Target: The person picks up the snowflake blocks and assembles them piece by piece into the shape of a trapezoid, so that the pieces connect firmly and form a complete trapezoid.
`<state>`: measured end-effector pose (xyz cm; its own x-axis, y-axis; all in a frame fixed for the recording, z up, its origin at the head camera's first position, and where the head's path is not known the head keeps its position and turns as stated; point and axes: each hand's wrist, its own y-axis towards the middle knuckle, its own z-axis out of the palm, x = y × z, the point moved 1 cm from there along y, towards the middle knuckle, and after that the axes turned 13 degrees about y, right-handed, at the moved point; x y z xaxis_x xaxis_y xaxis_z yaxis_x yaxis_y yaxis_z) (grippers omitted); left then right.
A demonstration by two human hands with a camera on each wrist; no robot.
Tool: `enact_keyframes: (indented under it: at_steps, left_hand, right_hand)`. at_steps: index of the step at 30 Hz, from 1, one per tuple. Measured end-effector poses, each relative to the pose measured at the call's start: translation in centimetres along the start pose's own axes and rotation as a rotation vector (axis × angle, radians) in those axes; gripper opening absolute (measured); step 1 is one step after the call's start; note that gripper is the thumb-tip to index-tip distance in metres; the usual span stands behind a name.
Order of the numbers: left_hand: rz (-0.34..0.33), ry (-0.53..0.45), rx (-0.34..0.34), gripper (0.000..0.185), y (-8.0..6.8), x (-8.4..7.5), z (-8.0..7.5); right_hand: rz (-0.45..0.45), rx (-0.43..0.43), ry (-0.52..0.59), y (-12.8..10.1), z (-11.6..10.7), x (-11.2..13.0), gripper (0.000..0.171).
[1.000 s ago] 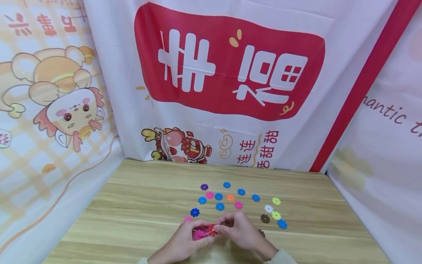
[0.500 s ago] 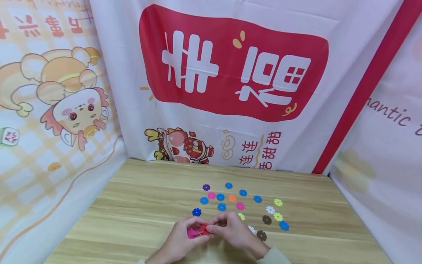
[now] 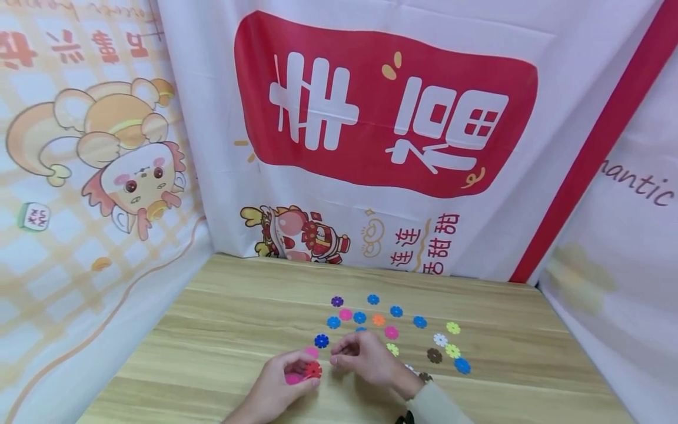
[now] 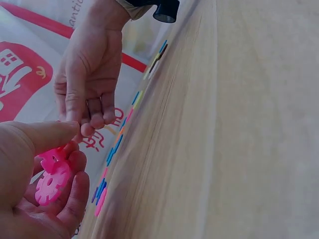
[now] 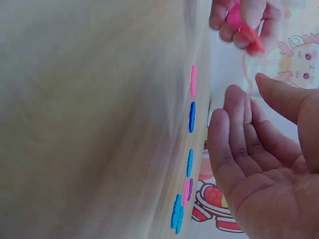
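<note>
My left hand (image 3: 272, 383) grips a small joined set of notched plastic snowflake discs above the near part of the table. A red disc (image 3: 313, 370) stands at its fingertips, and a pink disc (image 4: 53, 183) shows in the palm, partly covered by the fingers. Just to the right is my right hand (image 3: 371, 360), apart from the set; the right wrist view shows its palm bare and fingers loosely extended. Behind the hands, a loose pink disc (image 3: 311, 352) and a dark blue disc (image 3: 321, 341) lie flat.
Several more discs lie scattered over the wooden table (image 3: 222, 318), among them an orange disc (image 3: 378, 320), a white disc (image 3: 440, 340) and a brown disc (image 3: 434, 355). Printed cloth (image 3: 296, 182) hangs along the back and both sides.
My right hand has let go of the red disc and parted from it. The left hand, still holding the joined discs, has drawn to the left. The head view has shifted slightly.
</note>
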<state>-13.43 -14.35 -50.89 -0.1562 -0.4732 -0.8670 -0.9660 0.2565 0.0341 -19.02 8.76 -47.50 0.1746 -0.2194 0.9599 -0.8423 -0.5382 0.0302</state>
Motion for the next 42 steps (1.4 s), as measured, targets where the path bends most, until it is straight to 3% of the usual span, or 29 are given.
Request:
enact_keyframes:
  at_steps: [13, 20, 23, 30, 42]
  left_hand:
    - [-0.009, -0.01, -0.019, 0.028, -1.0, 0.8, -1.5]
    - [-0.033, -0.014, -0.018, 0.029, -0.9, 0.9, -1.6]
    - [-0.051, -0.01, -0.018, 0.03, -1.0, 1.0, -1.6]
    - [-0.08, -0.015, -0.012, 0.031, -0.9, 1.1, -1.5]
    - [0.015, -0.047, -0.003, 0.032, -0.3, 1.0, -0.8]
  right_hand:
    - [-0.088, 0.132, -0.259, 3.8, 2.2, 0.3, 0.022]
    - [-0.176, 0.138, -0.532, 4.9, 3.4, 0.4, 0.032]
    - [-0.189, 0.155, -0.581, 5.1, 3.7, 0.2, 0.033]
    - [-0.193, 0.187, -0.584, 5.3, 3.8, 0.1, 0.028]
    - [-0.109, 0.164, -0.432, 3.9, 1.9, 0.1, 0.008]
